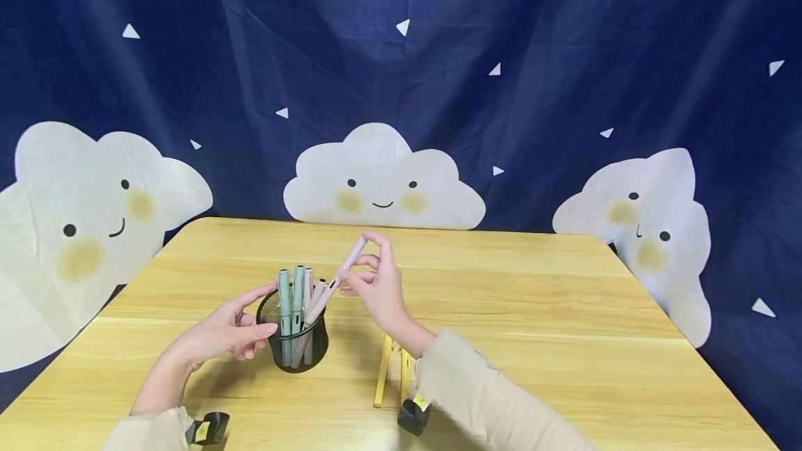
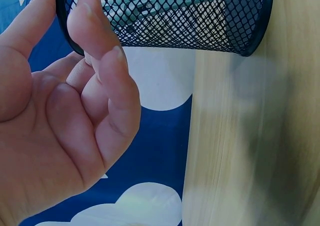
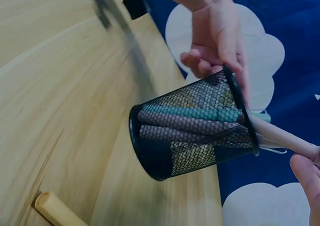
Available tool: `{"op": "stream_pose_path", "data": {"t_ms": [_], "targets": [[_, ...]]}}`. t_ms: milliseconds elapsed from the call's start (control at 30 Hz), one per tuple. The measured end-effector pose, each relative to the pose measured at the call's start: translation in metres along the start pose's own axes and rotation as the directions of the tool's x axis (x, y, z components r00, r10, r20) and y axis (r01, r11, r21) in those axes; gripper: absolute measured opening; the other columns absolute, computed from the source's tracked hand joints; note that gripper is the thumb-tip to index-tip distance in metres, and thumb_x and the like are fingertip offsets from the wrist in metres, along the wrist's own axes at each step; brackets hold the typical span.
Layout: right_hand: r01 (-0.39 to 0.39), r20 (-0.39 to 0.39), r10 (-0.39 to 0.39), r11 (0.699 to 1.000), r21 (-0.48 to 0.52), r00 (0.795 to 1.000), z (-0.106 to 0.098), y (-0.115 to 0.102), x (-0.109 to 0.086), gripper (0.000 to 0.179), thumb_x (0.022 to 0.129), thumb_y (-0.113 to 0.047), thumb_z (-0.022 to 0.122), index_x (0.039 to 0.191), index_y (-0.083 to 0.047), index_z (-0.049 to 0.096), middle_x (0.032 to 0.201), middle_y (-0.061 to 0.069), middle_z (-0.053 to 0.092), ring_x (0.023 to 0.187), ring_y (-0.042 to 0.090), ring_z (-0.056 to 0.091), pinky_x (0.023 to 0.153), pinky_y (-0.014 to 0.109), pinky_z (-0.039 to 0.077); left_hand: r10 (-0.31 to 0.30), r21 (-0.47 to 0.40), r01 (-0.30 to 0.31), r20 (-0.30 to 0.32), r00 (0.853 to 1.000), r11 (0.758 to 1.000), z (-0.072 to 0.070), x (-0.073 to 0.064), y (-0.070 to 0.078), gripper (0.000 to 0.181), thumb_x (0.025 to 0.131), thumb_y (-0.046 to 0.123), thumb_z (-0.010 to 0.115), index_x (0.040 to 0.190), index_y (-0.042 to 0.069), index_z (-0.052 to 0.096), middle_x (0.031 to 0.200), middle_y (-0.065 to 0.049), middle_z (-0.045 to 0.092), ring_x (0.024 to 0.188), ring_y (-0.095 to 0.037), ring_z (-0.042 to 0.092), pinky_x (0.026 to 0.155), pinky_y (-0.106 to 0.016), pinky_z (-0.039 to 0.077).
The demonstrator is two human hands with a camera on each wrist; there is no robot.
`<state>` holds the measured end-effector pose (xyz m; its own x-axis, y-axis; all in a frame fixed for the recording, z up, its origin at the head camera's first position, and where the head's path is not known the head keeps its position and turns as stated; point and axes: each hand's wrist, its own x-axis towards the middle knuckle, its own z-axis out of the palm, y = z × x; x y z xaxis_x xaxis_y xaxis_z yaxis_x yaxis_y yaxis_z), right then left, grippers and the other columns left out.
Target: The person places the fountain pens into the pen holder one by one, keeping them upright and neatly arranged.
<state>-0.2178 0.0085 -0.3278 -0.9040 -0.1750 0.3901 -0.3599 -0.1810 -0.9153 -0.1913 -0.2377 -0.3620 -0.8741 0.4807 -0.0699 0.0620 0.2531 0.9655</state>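
A black mesh pen holder point(image 1: 316, 345) stands at the left middle of the table, with two green pens point(image 1: 285, 301) and several pale pink pens in it. My left hand point(image 1: 216, 333) grips its rim from the left, thumb on the near side and index finger at the back. With thumb and fingertips my right hand point(image 1: 381, 287) pinches a pale pink pen point(image 1: 354, 253) near its upper part. That pen leans to the right, its lower end inside the holder. In the right wrist view the mesh point(image 3: 195, 121) shows the pens' lower parts.
Two yellow pens point(image 1: 382, 378) lie on the wooden table point(image 1: 532, 298) below my right forearm, partly covered by the sleeve. Black wrist devices point(image 1: 413, 417) sit at both cuffs. A dark blue curtain point(image 1: 532, 124) with white clouds hangs behind the table.
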Motion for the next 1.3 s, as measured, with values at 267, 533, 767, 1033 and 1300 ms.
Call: {"op": "stream_pose_path", "data": {"t_ms": [267,533,767,1033,1300], "targets": [[0.023,0.044,-0.021,0.999,-0.036,0.999,0.005,-0.002,-0.004,0.056,0.077,0.018,0.056,0.125,0.002,0.032,0.09,0.032,0.053,0.073,0.049,0.056,0.061,0.042,0.051,-0.019,-0.012,0.019,-0.006,1.0,1.0,0.0,-0.001,0.0,0.075,0.089,0.01,0.055,0.142,0.002,0.004,0.066,-0.013,0.055,0.05,-0.013,0.05,0.048,-0.025,0.043],[0.047,0.119,-0.035,0.994,-0.1,0.992,0.009,0.0,-0.006,0.053,0.077,0.019,0.055,0.124,0.004,0.034,0.087,0.032,0.056,0.075,0.046,0.056,0.058,0.032,0.052,-0.013,-0.022,0.013,0.002,1.0,1.0,0.0,-0.002,0.001,0.075,0.089,0.01,0.054,0.142,0.002,0.003,0.066,-0.012,0.055,0.049,-0.013,0.049,0.046,-0.025,0.041],[0.061,0.153,-0.034,0.983,-0.173,0.988,0.015,-0.003,-0.01,0.052,0.076,0.02,0.055,0.122,0.006,0.036,0.087,0.031,0.057,0.078,0.044,0.056,0.064,0.04,0.051,-0.016,-0.032,0.017,0.008,1.0,0.999,0.0,-0.001,0.001,0.075,0.089,0.011,0.055,0.142,0.001,0.002,0.065,-0.011,0.054,0.048,-0.012,0.049,0.045,-0.023,0.04],[0.092,0.156,-0.057,0.97,-0.226,0.986,0.017,0.006,-0.011,0.047,0.077,0.02,0.054,0.119,0.007,0.038,0.088,0.03,0.056,0.072,0.044,0.056,0.062,0.043,0.05,-0.006,-0.036,0.007,0.016,1.0,0.999,0.0,0.0,0.0,0.075,0.089,0.011,0.054,0.142,0.001,0.002,0.062,-0.009,0.052,0.048,-0.012,0.047,0.044,-0.022,0.039],[0.128,0.153,-0.081,0.938,-0.323,0.985,0.013,0.035,-0.006,0.049,0.078,0.012,0.06,0.121,-0.002,0.042,0.085,0.017,0.06,0.074,0.028,0.059,0.061,0.028,0.049,-0.006,-0.037,0.007,0.022,1.0,0.999,0.0,-0.001,-0.001,0.075,0.09,0.011,0.054,0.142,0.001,0.002,0.063,-0.01,0.052,0.048,-0.011,0.048,0.044,-0.022,0.039]]}}
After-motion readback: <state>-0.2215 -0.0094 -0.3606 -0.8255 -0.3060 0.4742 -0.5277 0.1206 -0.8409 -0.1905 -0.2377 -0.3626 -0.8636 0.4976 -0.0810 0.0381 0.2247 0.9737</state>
